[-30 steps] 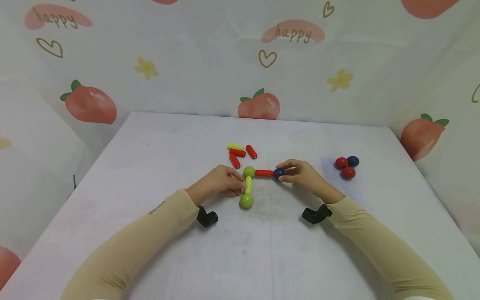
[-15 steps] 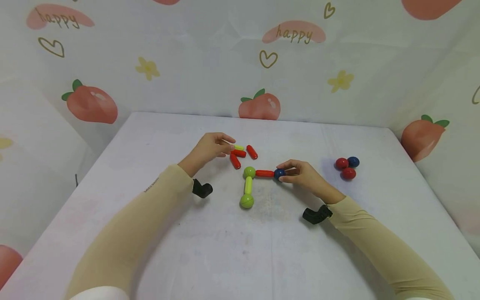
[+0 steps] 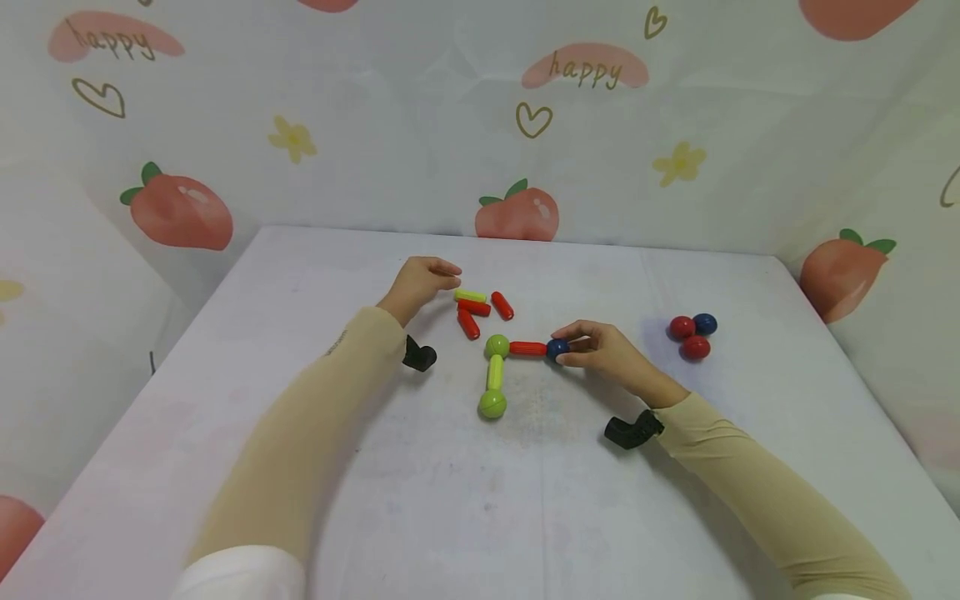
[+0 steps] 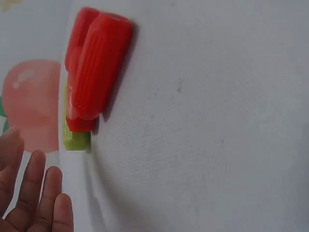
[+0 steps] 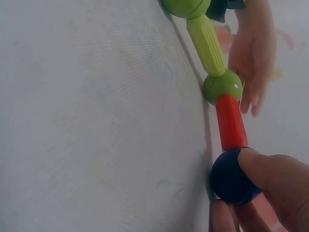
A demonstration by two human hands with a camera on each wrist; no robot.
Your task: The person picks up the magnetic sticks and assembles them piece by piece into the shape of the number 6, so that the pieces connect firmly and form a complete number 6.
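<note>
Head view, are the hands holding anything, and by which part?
The right hand pinches the blue ball on its side away from the adjoining red rod; the left hand holds nothing.

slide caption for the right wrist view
The right grip holds a blue ball; beyond run a red rod, green ball, lime rod and second green ball, end to end.
</note>
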